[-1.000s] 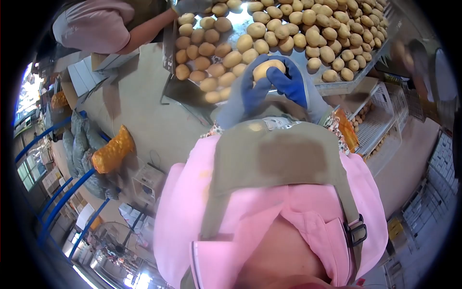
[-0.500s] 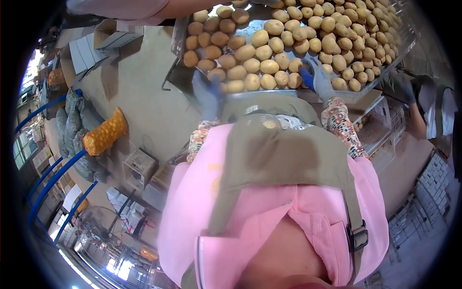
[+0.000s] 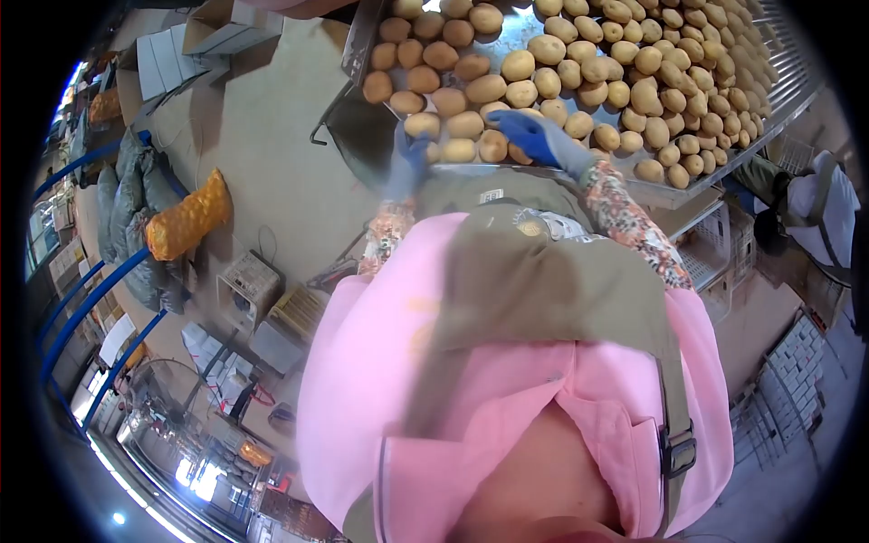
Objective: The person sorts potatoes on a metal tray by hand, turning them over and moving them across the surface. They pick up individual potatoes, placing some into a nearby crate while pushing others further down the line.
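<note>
Potatoes (image 3: 644, 96) on metal table (image 3: 523, 33); left hand (image 3: 409, 157), right hand (image 3: 540, 138) (grips unclear); orange sack (image 3: 190, 217), floor (image 3: 272, 122).

You've got decent light overall, w/ the floor (image 3: 290, 118) lit fairly evenly. Brightest for you: the windows (image 3: 206, 481) btm L, blown out to white, plus a small bright spot (image 3: 119, 519) nr the edge. You also get glare off the metal tray (image 3: 518, 34) btwn the potatoes (image 3: 647, 61). There's a soft dark shadow on your apron (image 3: 543, 276); the L side of your pink shirt (image 3: 371, 317) looks pale & hazy. Your L hand (image 3: 407, 158) is blurred, your R hand (image 3: 534, 136) a bit sharper. Fisheye bends everything twd the rim: bg stuff is stretched & soft, w/ blk corners & bluish fringing on the L.
</note>
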Demonstrator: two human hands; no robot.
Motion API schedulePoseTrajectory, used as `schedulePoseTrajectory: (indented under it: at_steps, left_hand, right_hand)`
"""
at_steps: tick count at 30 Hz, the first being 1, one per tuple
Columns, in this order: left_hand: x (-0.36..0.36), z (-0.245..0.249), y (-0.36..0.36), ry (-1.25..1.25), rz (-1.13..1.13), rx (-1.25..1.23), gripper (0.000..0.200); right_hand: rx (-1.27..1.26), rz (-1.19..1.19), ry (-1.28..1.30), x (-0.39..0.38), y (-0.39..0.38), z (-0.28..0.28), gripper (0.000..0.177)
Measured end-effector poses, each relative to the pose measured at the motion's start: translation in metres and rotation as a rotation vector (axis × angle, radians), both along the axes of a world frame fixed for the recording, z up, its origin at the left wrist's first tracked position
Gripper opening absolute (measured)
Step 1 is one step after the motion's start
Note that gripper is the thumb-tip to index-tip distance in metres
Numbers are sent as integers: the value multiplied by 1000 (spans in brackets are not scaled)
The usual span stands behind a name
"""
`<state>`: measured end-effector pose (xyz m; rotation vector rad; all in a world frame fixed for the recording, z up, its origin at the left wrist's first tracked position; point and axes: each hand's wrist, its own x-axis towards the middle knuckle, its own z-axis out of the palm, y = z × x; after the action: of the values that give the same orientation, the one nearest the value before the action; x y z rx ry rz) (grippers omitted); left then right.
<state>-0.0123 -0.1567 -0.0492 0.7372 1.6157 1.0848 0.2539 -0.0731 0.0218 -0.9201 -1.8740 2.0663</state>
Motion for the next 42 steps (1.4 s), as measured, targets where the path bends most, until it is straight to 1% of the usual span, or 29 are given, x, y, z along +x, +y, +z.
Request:
schedulePoseTrajectory:
  at_steps: [2, 3, 5, 6, 7, 9, 11, 13, 15, 17, 18, 19, 21, 23, 24, 25, 27, 28, 29, 31, 32, 33, 34, 35, 37, 38, 39, 40, 42]
  left_hand:
    - [-10, -44, -14, 18, 29, 211, 45]
    - [-15, -53, -12, 11, 19, 210, 45]
    - [-26, -72, -2, -161, 210, 23, 41]
    - [-34, -70, 9, 428, -235, 224, 33]
    - [-20, -44, 21, 419, -241, 224, 33]
    - [11, 17, 44, -75, 74, -8, 30]
    - [2, -4, 41, -12, -4, -66, 31]
    - [-2, -1, 39, -30, -24, 146, 32]
    - [-6, 4, 27, -12, -13, 72, 36]
    - [-6, -1, 15, 363, 100, 86, 28]
    - [0, -1, 12, 1071, 80, 84, 41]
    - [0, -1, 15, 1075, 76, 83, 41]
    - [10, 40, 32, 1176, -168, 176, 54]
    - [20, 21, 42, 680, -398, 260, 52]
    - [28, 13, 34, 782, -545, 326, 57]
    - [30, 23, 30, 783, -544, 328, 57]
    - [26, 45, 22, 944, -760, 78, 64]
    - [22, 57, 16, 1117, -836, -6, 70]
    - [16, 54, 9, 1120, -837, -1, 70]
    - [7, 40, -10, 1171, -717, -130, 72]
    - [6, 44, -19, 1246, -643, -48, 72]
    - [3, 45, -15, 1252, -648, -51, 72]
    - [2, 44, -6, 1269, -559, 77, 71]
    - [5, 46, 3, 1278, -468, 202, 71]
    - [23, 47, 37, 1284, -388, 286, 67]
    - [35, 37, 61, 1112, -369, 251, 68]
    - [45, 33, 77, 941, -353, 215, 69]
    - [54, 35, 82, 940, -354, 217, 69]
    - [65, 40, 91, 641, -403, 94, 73]
  right_hand:
    - [-9, 2, -104, 7, -3, -21, 36]
    - [-14, -6, -159, 10, -8, -31, 35]
    - [-22, -26, -273, 22, -14, -43, 33]
    - [129, 202, -192, -10, -10, -1, 34]
    - [217, 240, -125, -33, -15, -1, 34]
    - [304, 281, -57, -52, -18, 5, 34]
    - [271, 314, -69, -58, -11, 31, 47]
    - [-251, -38, 26, -29, 3, 33, 44]
    - [-231, -249, -65, 11, 6, 6, 42]
    - [-165, -404, -240, 56, 1, -61, 42]
    - [-218, -471, -286, 55, -5, -66, 42]
    - [-222, -473, -283, 56, -10, -70, 42]
    - [-182, 33, -351, 0, -12, 26, 32]
    - [8, 18, -53, -24, -22, 23, 25]
    - [50, 81, -28, -29, -22, 26, 27]
    - [61, 110, -54, -29, -17, 32, 29]
    - [12, 16, -131, -15, -8, 20, 34]
    - [31, -80, -193, -2, -5, 8, 36]
    - [164, -146, -314, 17, -3, -7, 39]
    - [608, -42, -783, 44, -7, -5, 43]
    - [605, -42, -778, 39, -12, 4, 43]
    - [630, 60, -917, 27, -21, 21, 42]
    - [650, 165, -1057, 16, -27, 30, 42]
    - [644, 164, -1056, 4, -28, 14, 42]
    - [282, 109, -500, -20, -26, -27, 44]
    - [287, 109, -505, -29, -18, -11, 44]
    - [220, 196, -361, -40, -6, 21, 39]
    - [153, 280, -216, -44, 0, 38, 35]
    - [90, 181, -250, -25, 5, 27, 35]
